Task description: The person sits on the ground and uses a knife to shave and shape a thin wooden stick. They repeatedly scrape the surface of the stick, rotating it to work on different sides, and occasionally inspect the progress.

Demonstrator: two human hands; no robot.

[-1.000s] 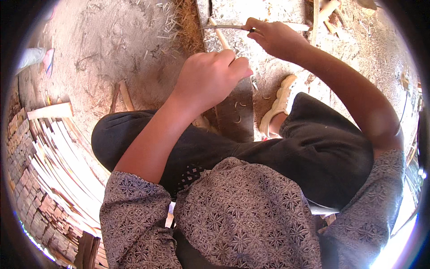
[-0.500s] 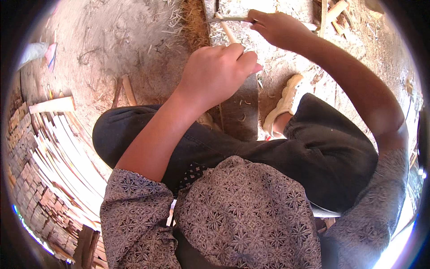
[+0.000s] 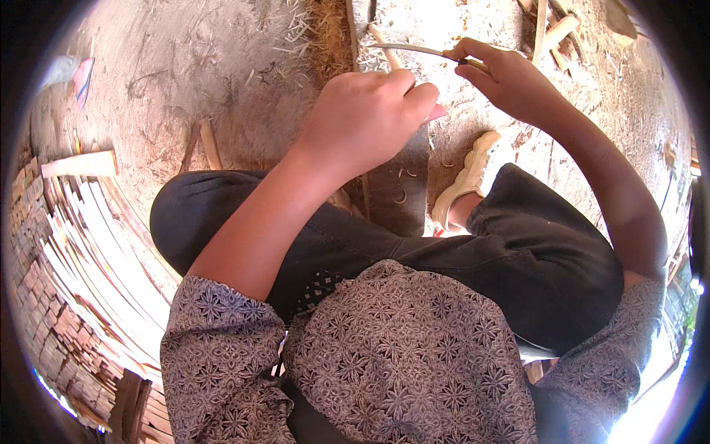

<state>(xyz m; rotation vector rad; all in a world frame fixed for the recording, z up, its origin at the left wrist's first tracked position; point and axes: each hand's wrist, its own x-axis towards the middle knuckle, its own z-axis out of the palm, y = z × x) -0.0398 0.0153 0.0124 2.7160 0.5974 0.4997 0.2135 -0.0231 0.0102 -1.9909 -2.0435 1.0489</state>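
Note:
My left hand (image 3: pixel 370 118) is closed round a slim pale wooden stick (image 3: pixel 395 59), which sticks out beyond the fingers and away from me. The stick's near part is hidden by the hand. Over on the right, my right hand (image 3: pixel 514 78) grips a knife (image 3: pixel 418 49) by its handle. Its thin, slightly curved blade points left and crosses the stick in this view; whether the edge touches the wood, I cannot tell. Below both hands runs a dark wooden plank (image 3: pixel 397 189), with a few curled shavings on it.
Cut wooden strips (image 3: pixel 103 244) lie stacked at the left beside piled small blocks (image 3: pixel 37 288). Shavings (image 3: pixel 333 37) cover the ground ahead. Wood scraps (image 3: pixel 558 33) lie far right. Another person's foot (image 3: pixel 83 80) shows at far left. My clog (image 3: pixel 473 170) is beside the plank.
My right hand has come nearer to me and rightward with the knife, and the blade now shows more fully. My left hand and the stick have shifted only slightly.

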